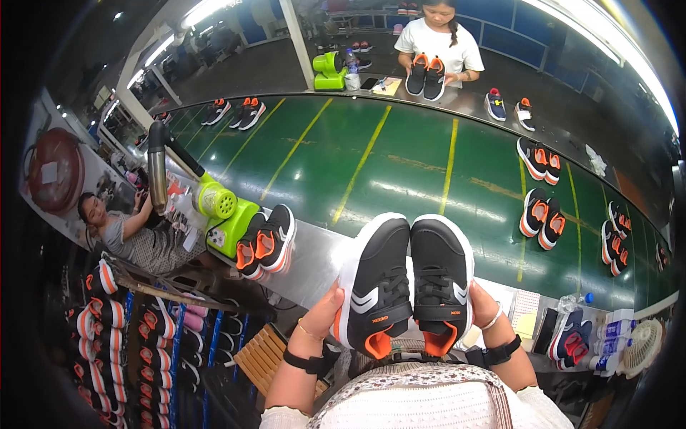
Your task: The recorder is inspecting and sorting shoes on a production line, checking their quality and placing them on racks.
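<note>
A pair of black sneakers with white soles and orange lining is held up in front of me, side by side, toes pointing away. My left hand (326, 312) grips the outer side of the left sneaker (376, 279). Around the outer side of the right sneaker (440, 275) is my right hand (484, 305). The fingers of both hands are partly hidden behind the shoes. Left of them, another pair of black and orange sneakers (267, 242) stands on the metal ledge (314, 259), beside a lime-green hot-air blower (227, 213).
Beyond the ledge runs a green conveyor belt (357, 164) with yellow lines, carrying several sneaker pairs (543, 214). Across it, a person (441, 43) holds a sneaker pair; another person (136, 232) sits at left. Shoe racks (157, 350) stand lower left; bottles (614, 336) and a fan (643, 348) right.
</note>
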